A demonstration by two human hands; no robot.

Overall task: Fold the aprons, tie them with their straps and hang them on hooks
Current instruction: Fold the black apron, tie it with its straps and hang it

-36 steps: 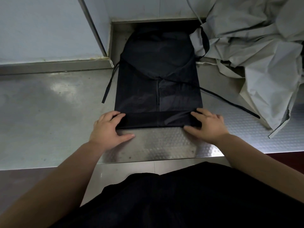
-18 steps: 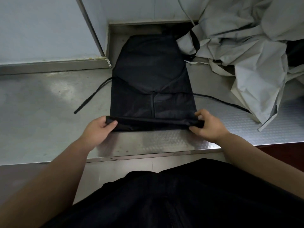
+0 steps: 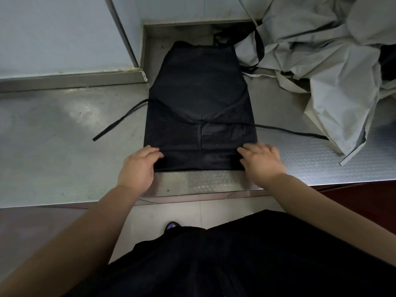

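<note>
Head view: a black apron (image 3: 199,108) lies flat on the stainless-steel counter (image 3: 53,146) at the middle of the frame. Its bib points to 12 o'clock and its near end is turned over into a narrow folded band toward 6 o'clock.

The left hand (image 3: 137,168) sits on the band's corner at 7 o'clock of the apron. Its fingers are bent down over the cloth and the thumb is hidden, so I cannot tell whether it pinches the fold or only presses it. The right hand (image 3: 262,162) is on the opposite corner at 5 o'clock, with its fingers stretched out across the top of the band (it is motion-blurred, so finer detail is lost).

One waist strap (image 3: 120,121) trails off the apron's left edge toward 8 o'clock and lies loose on the steel. The other strap (image 3: 291,131) runs out toward 3 o'clock, and its end disappears under a heap of grey aprons (image 3: 334,67) piled at 1 to 2 o'clock. The black neck loop (image 3: 259,50) rests against that heap at 1 o'clock.

A pale wall panel (image 3: 55,33) fills 10 to 11 o'clock. At 6 o'clock are the person's dark clothing (image 3: 235,260) and the toe of a shoe (image 3: 171,225) on the tiled floor.
</note>
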